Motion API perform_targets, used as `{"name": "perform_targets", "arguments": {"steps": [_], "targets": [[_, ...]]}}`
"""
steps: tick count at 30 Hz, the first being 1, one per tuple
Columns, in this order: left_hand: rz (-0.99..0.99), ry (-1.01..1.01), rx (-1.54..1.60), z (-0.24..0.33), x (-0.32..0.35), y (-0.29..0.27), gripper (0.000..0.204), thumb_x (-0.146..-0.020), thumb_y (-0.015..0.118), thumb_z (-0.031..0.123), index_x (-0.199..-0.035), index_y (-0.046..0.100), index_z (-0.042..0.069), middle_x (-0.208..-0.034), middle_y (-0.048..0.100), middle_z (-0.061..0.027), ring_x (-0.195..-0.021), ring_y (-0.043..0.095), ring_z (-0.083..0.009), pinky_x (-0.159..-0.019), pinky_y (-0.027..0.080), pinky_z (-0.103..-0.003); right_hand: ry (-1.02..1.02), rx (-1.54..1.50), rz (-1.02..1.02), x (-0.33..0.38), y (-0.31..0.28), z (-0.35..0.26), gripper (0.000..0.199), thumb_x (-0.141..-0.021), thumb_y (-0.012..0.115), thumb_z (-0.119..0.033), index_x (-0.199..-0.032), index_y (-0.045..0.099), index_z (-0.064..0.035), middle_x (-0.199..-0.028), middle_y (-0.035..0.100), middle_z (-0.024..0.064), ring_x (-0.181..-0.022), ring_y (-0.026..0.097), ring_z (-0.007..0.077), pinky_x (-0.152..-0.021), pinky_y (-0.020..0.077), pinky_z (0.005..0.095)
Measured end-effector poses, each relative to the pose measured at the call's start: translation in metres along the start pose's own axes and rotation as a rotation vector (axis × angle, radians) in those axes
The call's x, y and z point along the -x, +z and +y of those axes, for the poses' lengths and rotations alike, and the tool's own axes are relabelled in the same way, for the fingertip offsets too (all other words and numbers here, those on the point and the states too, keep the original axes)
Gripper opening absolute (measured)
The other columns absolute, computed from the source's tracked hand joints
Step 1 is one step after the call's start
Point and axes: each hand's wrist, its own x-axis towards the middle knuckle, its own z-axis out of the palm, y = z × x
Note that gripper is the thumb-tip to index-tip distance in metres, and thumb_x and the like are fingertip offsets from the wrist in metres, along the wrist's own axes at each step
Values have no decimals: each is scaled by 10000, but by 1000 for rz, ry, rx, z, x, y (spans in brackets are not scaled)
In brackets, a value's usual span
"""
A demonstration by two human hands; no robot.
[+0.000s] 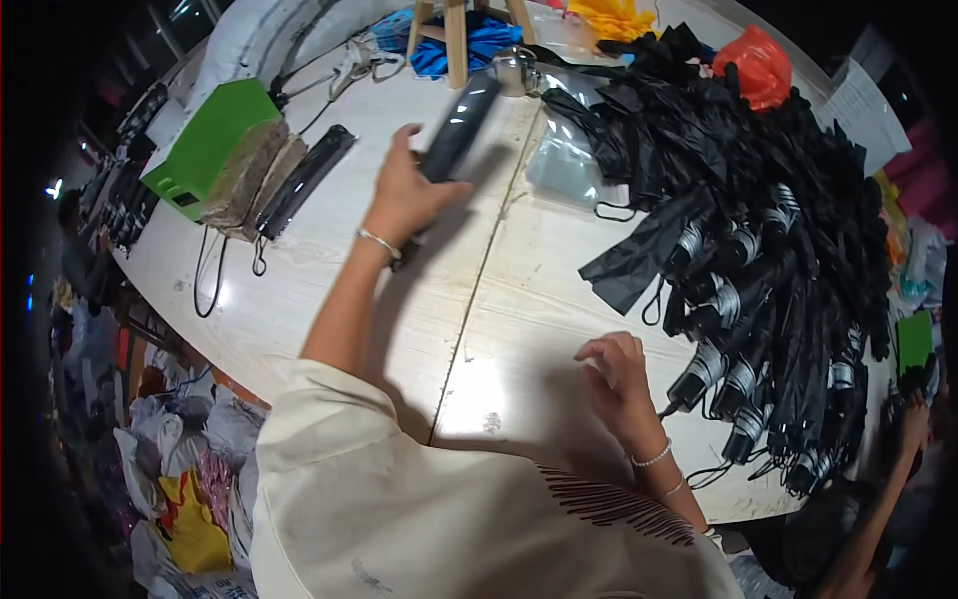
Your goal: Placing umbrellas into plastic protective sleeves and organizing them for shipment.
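My left hand (404, 195) is stretched out over the white table (299, 290) and grips a folded black umbrella in a glossy sleeve (461, 125), which points up and to the right. My right hand (617, 371) hovers near the table's front with fingers curled and holds nothing. Just right of it lies a large heap of folded black umbrellas (778, 260) with silver bands, their handles toward me. Another sleeved black umbrella (304, 180) lies at the left beside a green box (210, 140).
A clear plastic bag (564, 160) lies mid-table. An orange bag (758, 65), yellow and blue fabric (479, 40) and a wooden stand (454, 30) sit at the far edge. Another person's hand (913, 424) shows at right. Bags (190, 479) crowd the floor at left.
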Motion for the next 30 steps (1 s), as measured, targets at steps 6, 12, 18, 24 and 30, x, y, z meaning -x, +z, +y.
{"name": "perform_targets", "arguments": {"steps": [6, 12, 18, 24, 30], "targets": [[98, 12, -452, -185, -39, -89, 867, -681, 845, 355, -1325, 465, -83, -1107, 594, -263, -942, 614, -294, -776, 512, -310, 63, -68, -70, 2, 10, 13, 201, -760, 571, 11, -935, 632, -67, -926, 505, 56, -876, 433, 196, -762, 361, 266], [22, -149, -72, -151, 36, -114, 604, -746, 792, 255, -1241, 600, -32, -1057, 673, -178, -861, 628, -238, -795, 504, -309, 146, -54, -83, 2, 5, 15, 235, -744, 583, 25, -950, 647, -68, -932, 513, 61, -874, 437, 206, -778, 361, 274], [516, -186, -86, -190, 48, -103, 192, -813, 736, 187, -931, 722, 36, -852, 701, -53, -799, 614, -147, -758, 503, -264, 1, 44, -53, 3, 4, 19, 238, -763, 585, 9, -985, 636, -60, -953, 528, 70, -902, 456, 242, -805, 369, 319], [596, -221, 426, -198, 41, -101, 257, -915, 617, 147, -1152, 633, 50, -993, 669, -68, -871, 611, -170, -770, 516, -279, -91, 55, 11, 7, 16, 43, 214, -792, 567, -64, -998, 604, -109, -938, 516, 44, -914, 458, 247, -861, 361, 361], [530, -238, 69, -243, 20, -114, 267, -901, 645, 183, -1116, 682, 30, -1069, 699, -93, -957, 648, -189, -827, 505, -263, -4, -31, -14, 6, 4, 26, 199, -805, 537, -76, -989, 603, -111, -914, 515, 48, -893, 441, 236, -877, 345, 362]]}}
